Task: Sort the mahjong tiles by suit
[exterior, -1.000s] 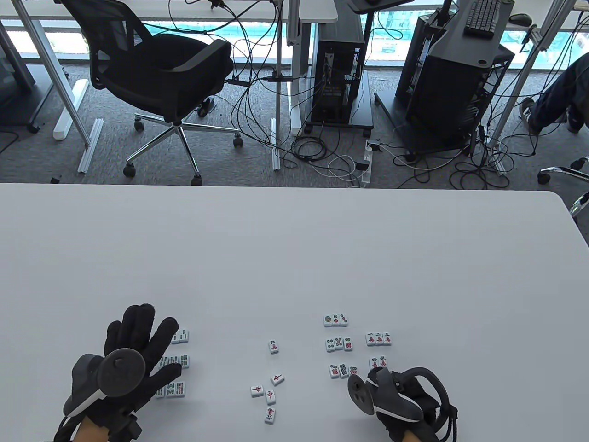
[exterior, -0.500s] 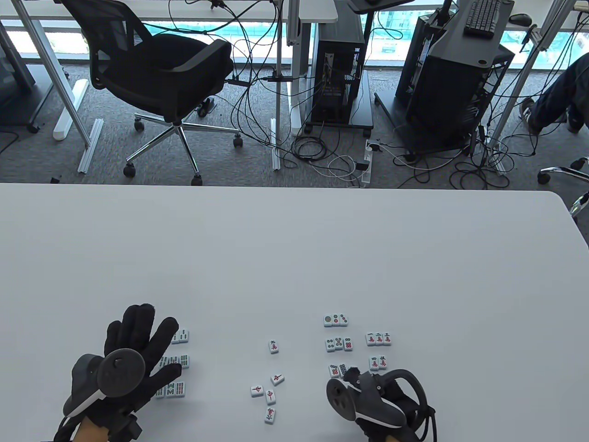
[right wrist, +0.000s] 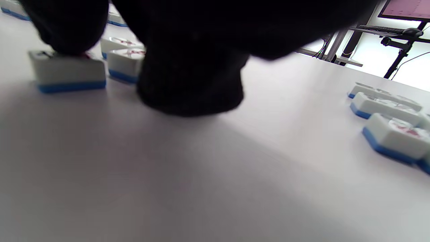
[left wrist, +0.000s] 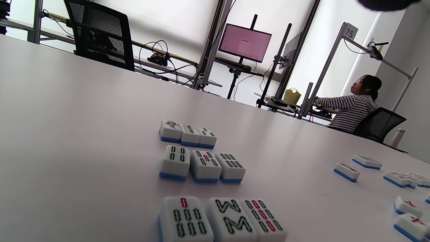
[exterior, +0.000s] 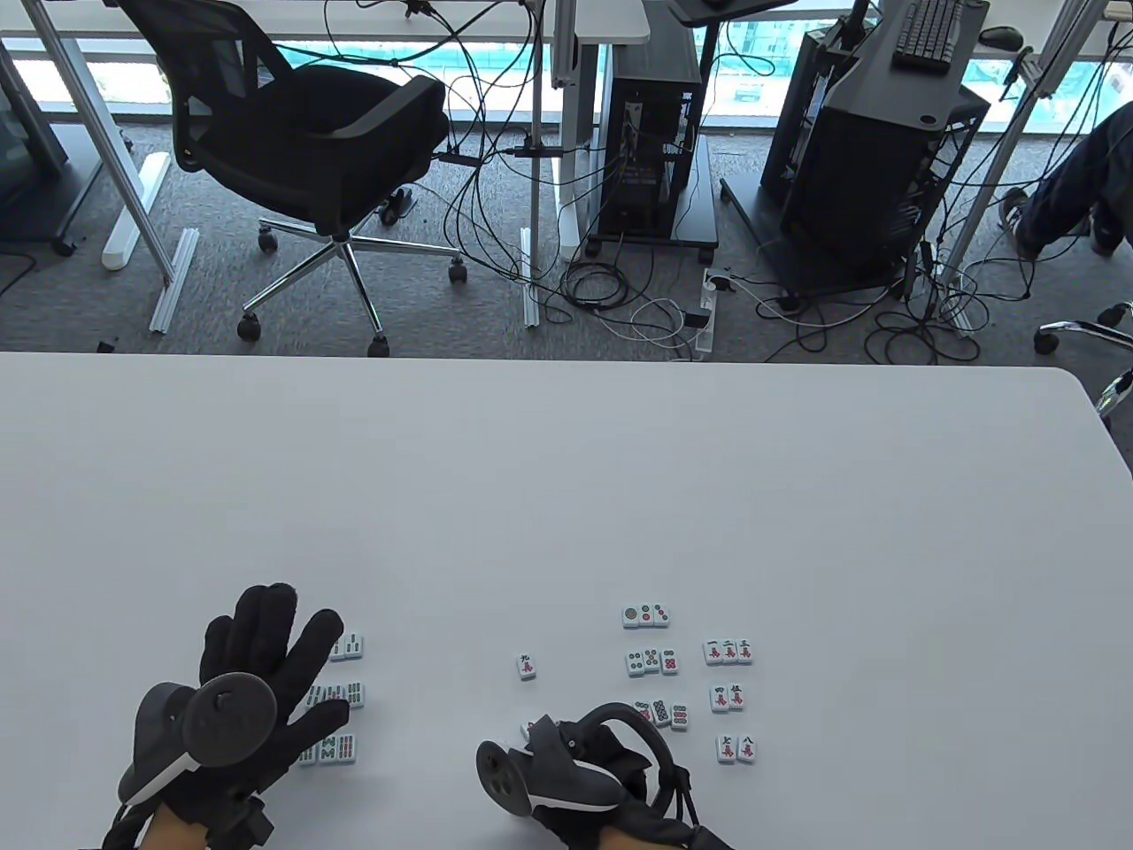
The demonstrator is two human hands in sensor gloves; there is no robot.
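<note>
Meanwhile black-gloved right hand (exterior: 584,770) pressed fingertip (right wrist: 67,33) onto small white blue-backed character tile (right wrist: 67,72); grip unclear. Left hand (exterior: 257,682) lay flat, fingers spread. Risk: knocking neighbouring tile (right wrist: 126,64).

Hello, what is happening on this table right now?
A person in sensor gloves is sorting mahjong tiles by suit. The left hand lies flat over the bamboo tiles. The right hand reaches the loose tiles in the middle, one fingertip on a tile. Dot tiles and character tiles lie in rows at right.
</note>
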